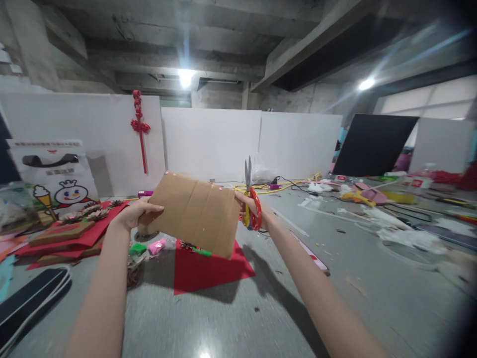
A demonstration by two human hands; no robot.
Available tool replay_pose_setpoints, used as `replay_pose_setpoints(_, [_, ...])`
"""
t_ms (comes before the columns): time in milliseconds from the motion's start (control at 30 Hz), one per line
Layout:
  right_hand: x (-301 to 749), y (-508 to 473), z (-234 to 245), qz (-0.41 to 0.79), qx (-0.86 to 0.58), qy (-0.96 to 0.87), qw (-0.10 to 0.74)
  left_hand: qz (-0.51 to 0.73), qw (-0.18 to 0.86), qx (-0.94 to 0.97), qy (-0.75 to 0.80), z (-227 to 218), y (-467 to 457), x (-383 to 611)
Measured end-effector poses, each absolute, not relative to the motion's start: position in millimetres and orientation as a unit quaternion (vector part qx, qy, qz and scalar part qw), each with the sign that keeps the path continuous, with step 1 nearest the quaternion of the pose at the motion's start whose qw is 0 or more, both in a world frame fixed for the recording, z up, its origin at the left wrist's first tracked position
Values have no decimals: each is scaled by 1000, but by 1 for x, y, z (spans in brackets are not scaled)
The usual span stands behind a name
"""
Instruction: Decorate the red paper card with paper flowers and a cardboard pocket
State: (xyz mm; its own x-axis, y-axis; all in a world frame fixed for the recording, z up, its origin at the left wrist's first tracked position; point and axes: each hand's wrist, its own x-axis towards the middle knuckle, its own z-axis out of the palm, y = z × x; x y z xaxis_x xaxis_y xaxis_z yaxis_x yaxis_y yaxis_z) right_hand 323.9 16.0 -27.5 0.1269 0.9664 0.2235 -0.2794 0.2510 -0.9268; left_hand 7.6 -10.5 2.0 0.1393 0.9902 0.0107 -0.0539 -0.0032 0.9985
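A brown cardboard sheet (pixel 196 213) is held up in the air in front of me, tilted down to the right. My left hand (pixel 136 213) grips its left edge with thumb on top. My right hand (pixel 250 211) is at the sheet's right edge, closed round the red and yellow handles of a pair of scissors (pixel 251 199) whose blades point upward. Below the cardboard a red paper sheet (pixel 208 271) lies flat on the grey floor.
Stacked red sheets, brown boards and pine cones (pixel 70 231) lie at the left beside a cartoon paper bag (pixel 55 174). Small green and pink pieces (pixel 149 247) sit under the cardboard. Yellow cable, scraps and plastic (pixel 335 196) litter the right. White boards (pixel 231 144) stand behind.
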Motion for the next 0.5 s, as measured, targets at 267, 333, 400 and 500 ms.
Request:
replay_pose_setpoints(267, [325, 4, -17, 588, -367, -472, 544, 473, 558, 527, 432, 0, -5, 8])
replay_pose_setpoints(333, [323, 7, -17, 578, -364, -431, 590, 539, 570, 477, 397, 2, -1, 5])
replay_pose_setpoints(400, [319, 11, -18, 567, -354, -380, 639, 599, 580, 435, 339, 3, 1, 3])
replay_pose_setpoints(500, [309, 14, -19, 565, -323, -321, 688, 576, 607, 461, 296, 4, 1, 11])
